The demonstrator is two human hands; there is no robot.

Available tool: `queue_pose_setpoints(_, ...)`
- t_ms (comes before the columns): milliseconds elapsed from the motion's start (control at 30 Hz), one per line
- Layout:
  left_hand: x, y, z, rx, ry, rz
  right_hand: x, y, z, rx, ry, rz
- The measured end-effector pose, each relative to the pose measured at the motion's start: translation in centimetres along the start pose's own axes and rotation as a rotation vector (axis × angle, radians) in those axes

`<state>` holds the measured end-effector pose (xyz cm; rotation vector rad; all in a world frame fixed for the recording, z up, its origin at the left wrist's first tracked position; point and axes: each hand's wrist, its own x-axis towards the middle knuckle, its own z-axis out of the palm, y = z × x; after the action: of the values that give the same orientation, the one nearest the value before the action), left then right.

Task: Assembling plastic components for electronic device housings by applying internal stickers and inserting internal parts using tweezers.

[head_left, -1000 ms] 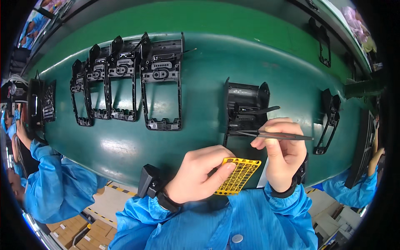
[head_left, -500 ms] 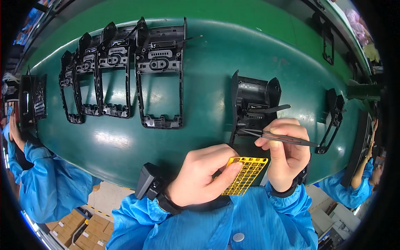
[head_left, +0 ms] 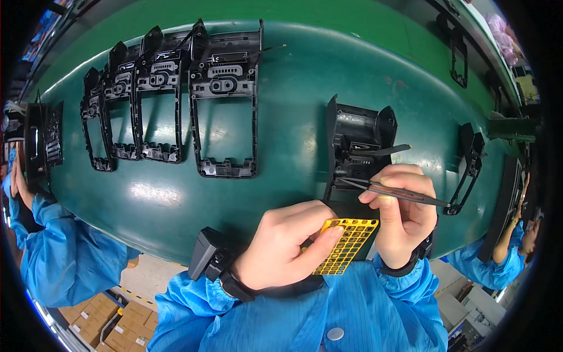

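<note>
Between thumb and fingers, my left hand (head_left: 287,243) grips a yellow sheet (head_left: 350,243) set with rows of small dark square pieces. My right hand (head_left: 404,211) holds dark tweezers (head_left: 404,193), their tips pointing left and slightly apart. Nothing clearly shows between the tips. Just beyond the tweezers lies a black plastic housing (head_left: 360,126), its lower part hidden behind my right hand and the tweezers. A dark strip (head_left: 384,151) sticks out across that housing toward the right.
Several black plastic frames (head_left: 226,88) stand in a row on the green table (head_left: 287,146), left of centre. Another black frame (head_left: 467,170) lies at the right. People in blue sleeves (head_left: 70,252) sit at both sides. Cardboard boxes (head_left: 129,325) are on the floor at lower left.
Both hands keep nearly the same pose, with the sheet and the tweezers still held. The tweezer tips have shifted very slightly upward. The whole view has tilted a little.
</note>
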<state>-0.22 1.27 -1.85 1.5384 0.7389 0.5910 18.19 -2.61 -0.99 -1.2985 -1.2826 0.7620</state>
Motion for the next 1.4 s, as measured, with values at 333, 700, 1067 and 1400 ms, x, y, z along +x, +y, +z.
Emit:
queue_pose_setpoints(333,0.0,0.0,0.0,-0.014,0.009,0.010,-0.2,0.1,0.0,-0.069,0.004,-0.046)
queue_pose_setpoints(700,-0.1,-0.2,0.3,-0.053,0.120,0.049,-0.6,-1.4,-0.4,0.145,0.131,0.046)
queue_pose_setpoints(1067,0.2,0.0,0.4,-0.047,0.116,0.045,-0.9,-1.9,-0.7,0.290,-0.023,0.167)
queue_pose_setpoints(1400,0.2,-0.1,0.4,-0.040,0.108,0.062,-0.9,-1.6,-0.6,0.291,-0.005,0.173)
